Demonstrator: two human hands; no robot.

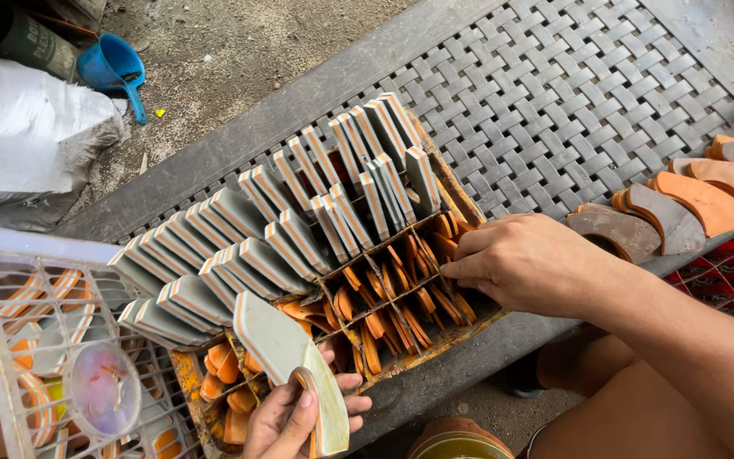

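My left hand point(292, 418) holds a pale grey curved sole-shaped piece point(280, 347) with an orange edge, upright over the near corner of a wooden slotted rack point(456, 194). My right hand point(522, 259) rests on the rack's right side, its fingertips reaching into a compartment of small orange pieces point(401, 293). Several grey, orange-edged pieces point(252, 246) stand in rows across the rack's left and far parts.
The rack sits on a grey woven plastic surface point(571, 93). Orange and brown curved pieces point(681, 208) lie at the right over a red crate point(724, 272). A white wire basket point(10, 340) holds more pieces at left. A blue scoop point(112, 66) and white sack point(19, 127) lie on the ground.
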